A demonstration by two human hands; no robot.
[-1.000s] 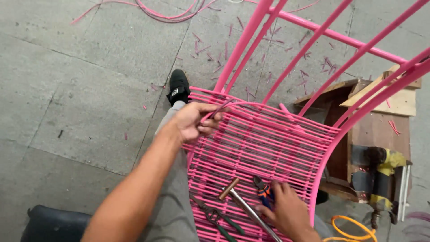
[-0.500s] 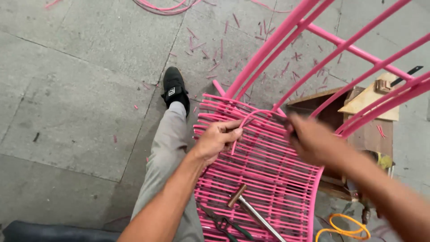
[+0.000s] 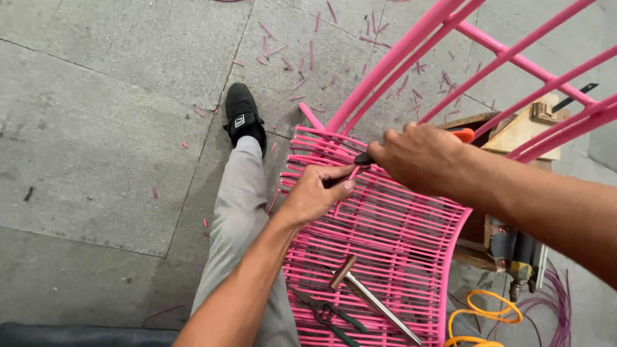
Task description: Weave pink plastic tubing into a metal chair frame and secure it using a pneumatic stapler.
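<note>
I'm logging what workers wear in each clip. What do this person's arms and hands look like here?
Both arms are bare with no sleeves in view. The left hand and right hand wear no gloves, and no rings, watch or bands show. Fingers are uncovered.

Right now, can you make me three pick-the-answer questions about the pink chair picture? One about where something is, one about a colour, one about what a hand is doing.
1. Where does the hammer lie?
A. on the woven pink seat
B. on the concrete floor
C. in the wooden box

2. What colour is the shoe?
A. white
B. black
C. pink

3. What is the right hand doing?
A. resting open on the floor
B. gripping a tool with an orange handle
C. holding the hammer

Answers:
1. A, the hammer rests on the pink strands near the seat's front edge.
2. B, the shoe on the floor beside the chair is black.
3. B, its fingers are closed round the tool, its tip near the left hand.
</note>
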